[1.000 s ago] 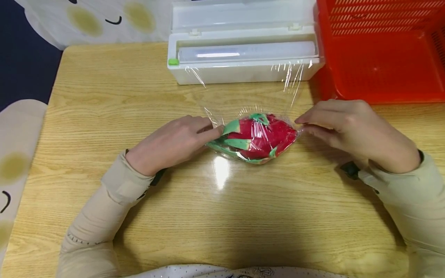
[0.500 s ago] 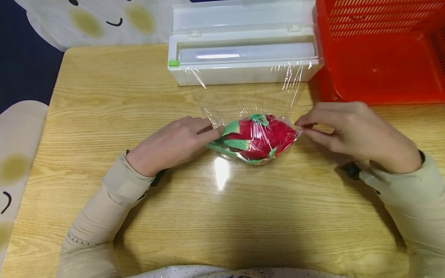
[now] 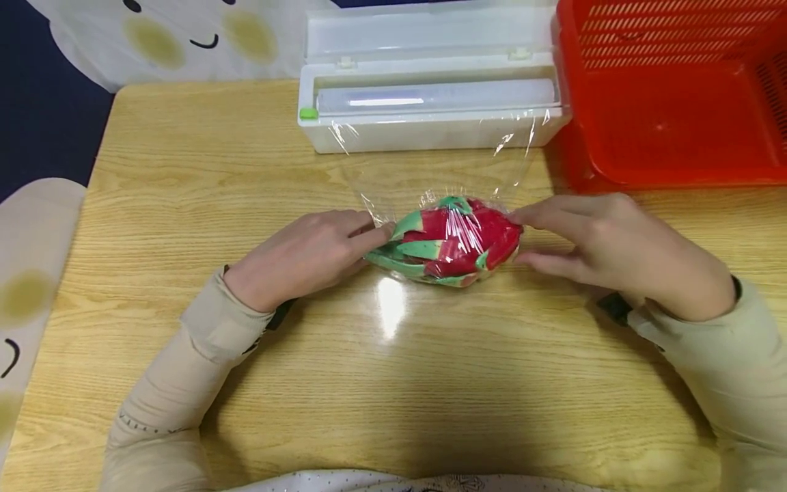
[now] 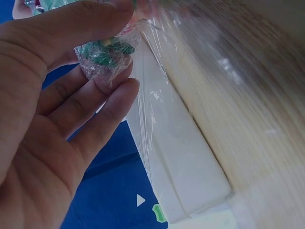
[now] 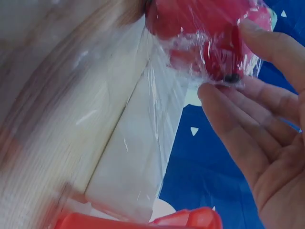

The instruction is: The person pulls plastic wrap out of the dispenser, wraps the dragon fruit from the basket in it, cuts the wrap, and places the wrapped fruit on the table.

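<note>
A red dragon fruit [image 3: 467, 236] with green scales lies inside clear plastic wrap [image 3: 430, 174]. The film runs from the fruit back to a roll [image 3: 436, 96] in an open white dispenser box [image 3: 430, 130]. My left hand [image 3: 307, 253] holds the fruit's green leafy end through the film; the left wrist view shows the thumb above that crumpled, wrapped end [image 4: 107, 55] and the fingers below. At the red end is my right hand [image 3: 615, 253], its thumb and fingers around the wrapped tip. In the right wrist view the thumb presses the wrapped red skin [image 5: 190, 21].
A red plastic basket [image 3: 676, 123] stands at the back right, close beside the dispenser. Wooden tabletop [image 3: 393, 383] extends in front of and to the left of the fruit. A cloth with a printed smile [image 3: 203, 41] hangs behind the table.
My right hand has shifted left and slightly down, from pinching the film at the red tip to the fruit's end itself. The fruit has turned slightly; my left hand stays nearly still.
</note>
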Tool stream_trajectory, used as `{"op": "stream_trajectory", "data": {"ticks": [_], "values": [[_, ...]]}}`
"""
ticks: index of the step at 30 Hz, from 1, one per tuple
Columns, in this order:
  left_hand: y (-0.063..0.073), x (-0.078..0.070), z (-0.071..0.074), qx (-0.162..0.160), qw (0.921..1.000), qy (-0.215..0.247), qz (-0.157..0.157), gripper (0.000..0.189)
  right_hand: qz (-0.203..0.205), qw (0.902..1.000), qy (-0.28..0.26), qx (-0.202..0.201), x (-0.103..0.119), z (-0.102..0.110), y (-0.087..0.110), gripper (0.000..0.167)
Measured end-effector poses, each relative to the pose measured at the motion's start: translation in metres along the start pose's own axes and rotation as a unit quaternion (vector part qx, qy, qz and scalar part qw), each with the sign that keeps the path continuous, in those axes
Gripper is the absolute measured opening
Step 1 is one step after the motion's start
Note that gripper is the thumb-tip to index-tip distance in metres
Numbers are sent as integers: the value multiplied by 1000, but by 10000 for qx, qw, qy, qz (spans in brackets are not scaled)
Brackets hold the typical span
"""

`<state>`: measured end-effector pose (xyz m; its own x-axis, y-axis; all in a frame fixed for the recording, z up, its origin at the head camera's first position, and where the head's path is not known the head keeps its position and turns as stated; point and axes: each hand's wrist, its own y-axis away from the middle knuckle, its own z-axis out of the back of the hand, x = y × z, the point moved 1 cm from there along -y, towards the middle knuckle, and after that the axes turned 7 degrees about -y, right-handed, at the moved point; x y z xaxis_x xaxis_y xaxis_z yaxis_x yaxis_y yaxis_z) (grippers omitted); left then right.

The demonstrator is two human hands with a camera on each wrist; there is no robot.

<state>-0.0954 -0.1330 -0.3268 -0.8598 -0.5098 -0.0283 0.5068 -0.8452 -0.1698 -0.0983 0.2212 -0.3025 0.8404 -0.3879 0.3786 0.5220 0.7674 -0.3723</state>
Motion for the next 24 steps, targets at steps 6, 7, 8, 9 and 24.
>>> {"op": "stream_trajectory", "data": {"ticks": [6,7,8,9,24], "values": [[0,0,0,-2,10000,-14,8,33,-105,9995,291,-12,8,-3,-3,76],[0,0,0,-5,10000,-19,7,33,-139,9994,312,-5,9,-4,-4,77],[0,0,0,-7,10000,-29,5,33,-172,9993,329,3,10,-5,-4,77],[0,0,0,-6,10000,-31,7,33,-209,9992,344,6,11,-5,-4,78],[1,-3,0,113,9987,-496,-94,38,-431,9977,514,-79,12,-15,-7,79]]}}
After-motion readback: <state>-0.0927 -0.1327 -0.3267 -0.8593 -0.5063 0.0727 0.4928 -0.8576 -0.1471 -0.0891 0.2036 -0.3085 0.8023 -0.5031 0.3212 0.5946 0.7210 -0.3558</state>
